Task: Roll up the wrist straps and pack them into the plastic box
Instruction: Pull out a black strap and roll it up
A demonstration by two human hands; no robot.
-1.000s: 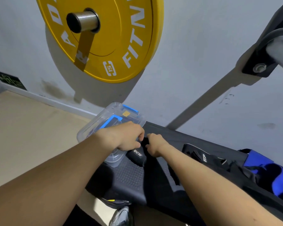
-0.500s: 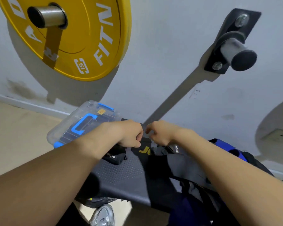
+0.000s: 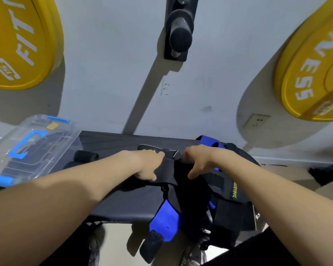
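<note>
**Edges and Tangle Keep Much From View**

The left hand (image 3: 146,164) grips a black strap (image 3: 165,172), its fingertips tucked behind the fabric. On the right hand (image 3: 198,160) the fingertips curl under the knuckles, their hold unclear. The plastic box (image 3: 37,143) runs off the left edge, its contents dim through the lid. The left plate (image 3: 17,41) and right plate (image 3: 311,73) are cropped, their lettering partial. A shoe (image 3: 194,253) below is blurred.

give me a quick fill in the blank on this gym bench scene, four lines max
1. The plastic box has a ____ handle.
2. The box lies at the person's ____ end of the bench.
3. The left hand and right hand both hold a ____ strap.
4. The weight plates on the wall are ____.

Missing words: blue; left; black; yellow.
</note>
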